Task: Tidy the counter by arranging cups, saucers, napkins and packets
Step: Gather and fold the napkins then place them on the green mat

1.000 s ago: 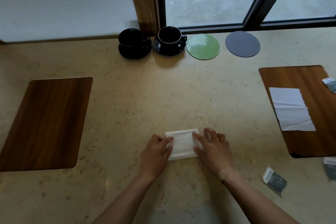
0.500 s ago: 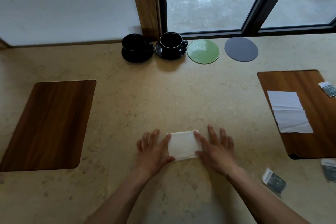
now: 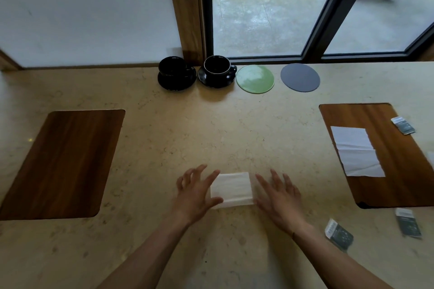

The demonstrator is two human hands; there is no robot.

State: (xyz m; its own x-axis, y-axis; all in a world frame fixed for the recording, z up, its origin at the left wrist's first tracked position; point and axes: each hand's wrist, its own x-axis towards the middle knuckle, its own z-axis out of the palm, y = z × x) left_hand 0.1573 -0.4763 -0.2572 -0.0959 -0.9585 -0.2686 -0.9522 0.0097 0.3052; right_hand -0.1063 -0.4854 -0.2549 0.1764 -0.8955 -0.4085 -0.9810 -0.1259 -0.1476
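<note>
Fingers (image 3: pixel 212 177) of both hands spread apart, gripping nothing: left hand (image 3: pixel 196 191) overlaps the left edge of the folded white napkin (image 3: pixel 232 189), right hand (image 3: pixel 280 197) lies just beside its right edge, low centre of frame. Beige counter (image 3: pixel 211 129) carries two wooden mats, left (image 3: pixel 61 162) bare, right (image 3: pixel 394 155) holding an unfolded napkin (image 3: pixel 357 151). Upper centre: two black cups on saucers (image 3: pixel 217 73), then green (image 3: pixel 255 79) and grey (image 3: pixel 300 77) coasters; packets (image 3: pixel 339 237) lie lower right.

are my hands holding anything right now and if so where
Nothing is held. The folded napkin lies flat on the counter; the left hand touches its left edge with fingers spread, and the right hand is open beside its right edge.
</note>
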